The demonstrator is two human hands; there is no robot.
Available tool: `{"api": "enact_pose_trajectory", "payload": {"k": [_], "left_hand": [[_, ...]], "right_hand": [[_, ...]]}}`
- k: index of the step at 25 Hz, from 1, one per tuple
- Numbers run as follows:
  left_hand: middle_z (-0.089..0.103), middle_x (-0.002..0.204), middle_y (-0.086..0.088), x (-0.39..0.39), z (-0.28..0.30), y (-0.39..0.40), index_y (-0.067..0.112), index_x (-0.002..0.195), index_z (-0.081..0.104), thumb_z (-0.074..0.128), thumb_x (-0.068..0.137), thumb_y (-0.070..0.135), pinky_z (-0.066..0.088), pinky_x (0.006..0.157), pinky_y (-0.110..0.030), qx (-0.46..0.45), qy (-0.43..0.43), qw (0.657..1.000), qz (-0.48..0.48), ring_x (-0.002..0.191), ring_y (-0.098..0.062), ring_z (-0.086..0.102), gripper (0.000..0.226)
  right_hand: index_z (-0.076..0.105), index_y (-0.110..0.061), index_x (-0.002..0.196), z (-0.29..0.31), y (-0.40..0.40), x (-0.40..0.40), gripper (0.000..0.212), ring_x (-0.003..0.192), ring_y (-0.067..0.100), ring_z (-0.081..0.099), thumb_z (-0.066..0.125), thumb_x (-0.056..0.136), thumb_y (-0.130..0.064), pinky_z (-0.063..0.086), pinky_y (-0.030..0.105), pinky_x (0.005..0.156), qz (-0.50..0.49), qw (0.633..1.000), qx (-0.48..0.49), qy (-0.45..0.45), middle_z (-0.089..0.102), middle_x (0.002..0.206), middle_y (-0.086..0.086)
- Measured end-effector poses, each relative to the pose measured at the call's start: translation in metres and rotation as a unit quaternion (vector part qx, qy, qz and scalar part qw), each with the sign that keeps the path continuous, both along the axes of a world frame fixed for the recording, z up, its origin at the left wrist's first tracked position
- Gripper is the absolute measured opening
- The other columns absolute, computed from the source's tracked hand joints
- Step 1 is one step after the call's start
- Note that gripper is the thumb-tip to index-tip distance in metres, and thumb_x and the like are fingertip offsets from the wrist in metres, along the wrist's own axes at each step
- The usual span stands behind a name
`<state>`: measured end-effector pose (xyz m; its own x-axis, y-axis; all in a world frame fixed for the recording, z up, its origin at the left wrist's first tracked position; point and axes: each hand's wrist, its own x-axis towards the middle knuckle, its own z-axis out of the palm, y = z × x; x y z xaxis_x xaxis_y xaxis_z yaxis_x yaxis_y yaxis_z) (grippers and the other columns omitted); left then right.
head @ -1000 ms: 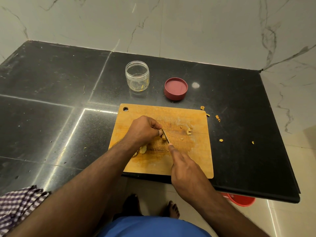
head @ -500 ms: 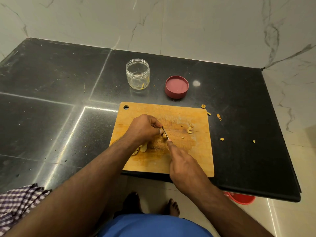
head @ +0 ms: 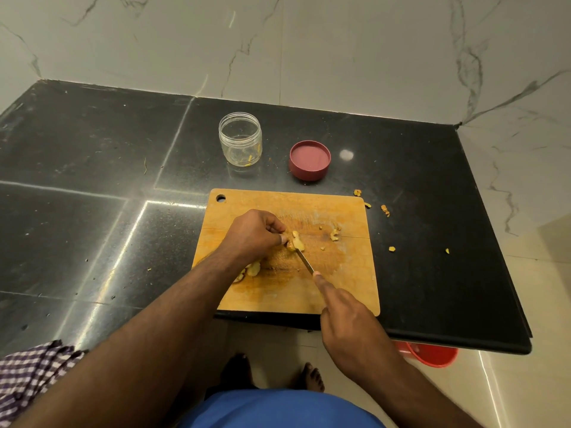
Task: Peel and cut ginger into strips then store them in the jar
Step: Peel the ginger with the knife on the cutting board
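Ginger lies near the middle of the wooden cutting board, a small peeled piece pinned at its left end under the curled fingertips of my left hand. My right hand grips the knife, forefinger stretched along the back of the blade, whose tip meets the ginger. More pale pieces sit on the board just under my left wrist, and a few scraps lie toward the right side. Bits of peel dot the black counter past the board's right edge. Behind the board stands the open clear jar, some yellow shreds at its bottom, and beside it the red lid, inner side up.
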<state>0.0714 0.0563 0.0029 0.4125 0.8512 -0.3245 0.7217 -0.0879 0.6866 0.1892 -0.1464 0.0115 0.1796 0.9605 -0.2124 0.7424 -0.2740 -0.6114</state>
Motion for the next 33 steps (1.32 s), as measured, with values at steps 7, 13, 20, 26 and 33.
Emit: {"api": "enact_pose_trajectory", "payload": {"k": [7, 13, 20, 26, 33], "left_hand": [[0.07, 0.087, 0.006, -0.001, 0.0, -0.002, 0.023, 0.11, 0.074, 0.076, 0.087, 0.02, 0.043, 0.064, -0.025, -0.01, -0.006, 1.0, -0.014, 0.084, -0.009, 0.062, 0.024], [0.064, 0.085, 0.01, -0.001, 0.006, -0.001, 0.023, 0.111, 0.072, 0.075, 0.087, 0.017, 0.042, 0.062, -0.024, -0.016, 0.014, 0.999, -0.04, 0.079, -0.005, 0.056, 0.024], [0.065, 0.087, 0.009, -0.005, 0.006, -0.006, 0.024, 0.1, 0.068, 0.077, 0.086, 0.031, 0.041, 0.058, -0.022, 0.018, 0.061, 0.997, -0.038, 0.083, -0.008, 0.059, 0.018], [0.068, 0.09, 0.007, -0.003, 0.002, -0.01, 0.023, 0.101, 0.073, 0.077, 0.087, 0.027, 0.039, 0.057, -0.019, 0.032, 0.03, 0.999, 0.016, 0.086, -0.008, 0.06, 0.015], [0.069, 0.091, 0.007, 0.007, 0.006, -0.012, 0.023, 0.11, 0.07, 0.076, 0.088, 0.024, 0.039, 0.059, -0.022, 0.016, -0.002, 1.0, 0.007, 0.085, -0.008, 0.06, 0.023]], "right_hand": [[0.026, -0.033, 0.151, 0.01, 0.002, 0.014, 0.053, 0.126, 0.001, 0.043, 0.039, 0.102, -0.02, 0.04, 0.02, 0.104, -0.026, 0.998, 0.013, 0.057, 0.042, 0.147, -0.01], [0.025, -0.034, 0.151, 0.005, 0.01, 0.024, 0.053, 0.11, 0.006, 0.054, 0.039, 0.101, -0.021, 0.043, 0.019, 0.088, -0.066, 0.997, 0.005, 0.04, 0.045, 0.145, -0.005], [0.032, -0.035, 0.148, 0.004, 0.007, 0.019, 0.051, 0.091, -0.004, 0.046, 0.042, 0.1, -0.019, 0.037, 0.008, 0.077, -0.056, 0.992, 0.001, 0.11, 0.047, 0.145, -0.009], [0.032, -0.035, 0.148, 0.005, 0.01, 0.012, 0.051, 0.112, 0.0, 0.05, 0.042, 0.101, -0.02, 0.039, 0.007, 0.083, -0.054, 0.99, -0.014, 0.128, 0.042, 0.148, -0.01], [0.032, -0.034, 0.148, 0.008, 0.012, 0.013, 0.05, 0.106, 0.002, 0.054, 0.043, 0.102, -0.021, 0.045, 0.016, 0.082, -0.066, 0.988, -0.028, 0.137, 0.043, 0.146, -0.011]]}}
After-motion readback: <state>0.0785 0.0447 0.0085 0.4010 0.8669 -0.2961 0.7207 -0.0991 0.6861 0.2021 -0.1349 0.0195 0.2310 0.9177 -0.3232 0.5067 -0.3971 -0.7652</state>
